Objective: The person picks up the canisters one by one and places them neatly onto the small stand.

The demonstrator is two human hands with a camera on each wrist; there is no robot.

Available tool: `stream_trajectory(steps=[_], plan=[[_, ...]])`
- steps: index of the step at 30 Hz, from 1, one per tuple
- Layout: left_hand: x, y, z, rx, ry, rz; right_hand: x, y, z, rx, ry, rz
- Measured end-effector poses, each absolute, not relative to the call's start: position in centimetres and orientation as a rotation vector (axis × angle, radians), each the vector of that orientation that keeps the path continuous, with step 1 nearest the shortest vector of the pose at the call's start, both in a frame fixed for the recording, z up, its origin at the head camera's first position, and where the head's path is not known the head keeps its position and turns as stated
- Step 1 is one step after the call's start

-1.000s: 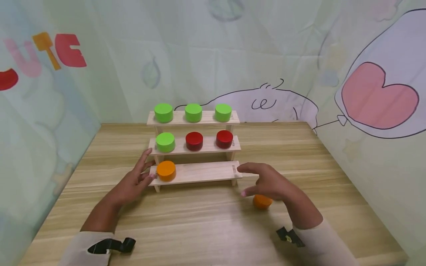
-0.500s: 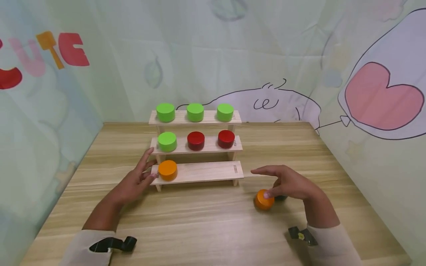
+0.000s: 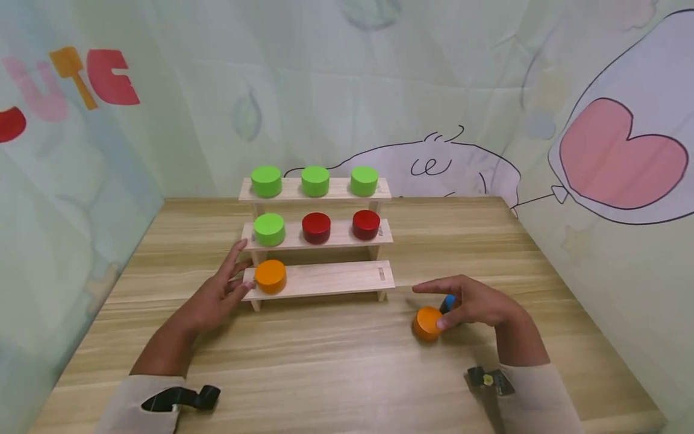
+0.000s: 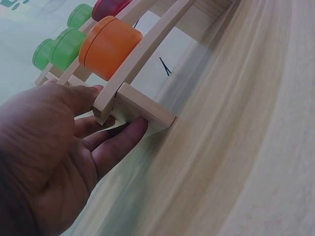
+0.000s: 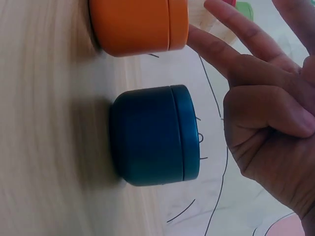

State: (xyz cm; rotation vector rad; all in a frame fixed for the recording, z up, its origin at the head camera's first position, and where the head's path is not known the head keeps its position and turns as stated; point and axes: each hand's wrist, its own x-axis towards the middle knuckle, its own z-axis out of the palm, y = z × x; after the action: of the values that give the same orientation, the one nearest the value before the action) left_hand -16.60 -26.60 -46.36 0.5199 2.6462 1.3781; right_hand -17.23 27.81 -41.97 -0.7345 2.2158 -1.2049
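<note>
My left hand [image 3: 214, 298] grips the left end of the bottom step of a three-step wooden rack [image 3: 333, 279]. In the left wrist view its thumb lies by the step's end and its fingers reach beneath, against the leg [image 4: 145, 105]. An orange lidded tin [image 3: 270, 276] stands on that step at the left. On the table to the right, my right hand [image 3: 479, 303] hovers with its index finger extended and its thumb at the edge of another orange tin [image 3: 426, 324]. A blue tin [image 5: 152, 136] stands just behind, partly hidden by this hand in the head view.
Three green tins [image 3: 315, 181] stand on the top step. The middle step holds a green tin [image 3: 269, 229] and two red tins [image 3: 316, 228]. A printed curtain [image 3: 190, 120] hangs behind and beside the wooden table [image 3: 325, 374].
My right hand has moved right, away from the rack's end, to the orange tin's right side. The blue tin has come into sight. My left hand keeps its place on the rack.
</note>
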Motion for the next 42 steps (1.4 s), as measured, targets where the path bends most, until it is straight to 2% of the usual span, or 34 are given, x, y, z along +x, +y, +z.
stream_trajectory(steps=[14, 42], plan=[[-16.7, -26.6, -46.3, 0.523, 2.628, 1.39, -17.0, 27.9, -42.6, -0.75, 2.276, -1.045], [-16.6, -26.6, -46.3, 0.53, 2.62, 1.406, -17.0, 27.4, -43.3, -0.682, 2.204, -1.031]])
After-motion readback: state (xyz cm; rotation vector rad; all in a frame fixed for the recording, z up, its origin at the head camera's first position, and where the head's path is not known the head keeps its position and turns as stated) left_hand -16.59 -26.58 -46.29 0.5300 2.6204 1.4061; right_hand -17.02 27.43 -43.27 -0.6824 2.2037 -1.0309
